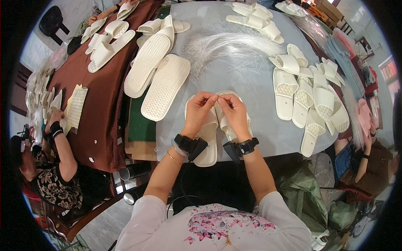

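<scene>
At six o'clock on the grey-covered worktop [253, 79], right at its near edge, there's a pair of cream slide slippers, and both hands are over them. Using the fingertips as the middle of the clock, the left slide slipper [206, 152] sits around seven to six and the right slide slipper [226, 127] around five, each partly hidden by a wrist. Left hand [203, 108] and right hand [233, 109] both have thumb and forefinger pinched together, tips meeting; can't tell if anything tiny is between them. Both wrists have black strapped-on devices [194, 147].

Up at ten there are two sole-up slippers [167, 85], partly overlapping. Between twelve and one, a messy bundle of thin clear plastic strands [234, 48]. A whole cluster of cream slippers [305, 94] fills three o'clock, some stacked on others, plus a smaller bunch at one.

Over at nine, the brown-covered table [100, 113] has sticker sheets [76, 108] with a co-worker's hand [55, 116] by them, and another co-worker [368, 167] is at four
</scene>
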The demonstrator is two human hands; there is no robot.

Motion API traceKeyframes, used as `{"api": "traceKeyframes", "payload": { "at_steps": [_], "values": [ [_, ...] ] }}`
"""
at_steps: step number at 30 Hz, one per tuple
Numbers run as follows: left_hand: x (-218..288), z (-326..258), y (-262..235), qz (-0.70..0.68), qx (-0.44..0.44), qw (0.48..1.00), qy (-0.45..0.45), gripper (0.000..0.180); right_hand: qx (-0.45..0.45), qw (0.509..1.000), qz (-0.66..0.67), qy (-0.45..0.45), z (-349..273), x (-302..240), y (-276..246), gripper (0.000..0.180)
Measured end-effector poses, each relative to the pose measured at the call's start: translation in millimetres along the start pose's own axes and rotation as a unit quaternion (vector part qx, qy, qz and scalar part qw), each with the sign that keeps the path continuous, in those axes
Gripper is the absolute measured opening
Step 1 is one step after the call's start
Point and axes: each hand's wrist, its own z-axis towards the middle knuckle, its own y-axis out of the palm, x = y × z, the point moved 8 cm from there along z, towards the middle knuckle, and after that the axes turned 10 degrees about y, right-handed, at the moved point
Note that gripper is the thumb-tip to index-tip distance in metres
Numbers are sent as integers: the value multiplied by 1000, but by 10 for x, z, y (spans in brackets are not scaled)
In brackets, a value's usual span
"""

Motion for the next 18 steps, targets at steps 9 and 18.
{"api": "traceKeyframes", "payload": {
  "at_steps": [9, 18],
  "values": [
    [65, -8, 48, 69, 0, 997, 23, 15, -13, 999, 5, 34, -1, 68, -30, 13],
    [-54, -28, -94, 73, 45, 996, -3, 17, 15, 998, -44, -30, -29, -33, 6, 14]
  ]
}}
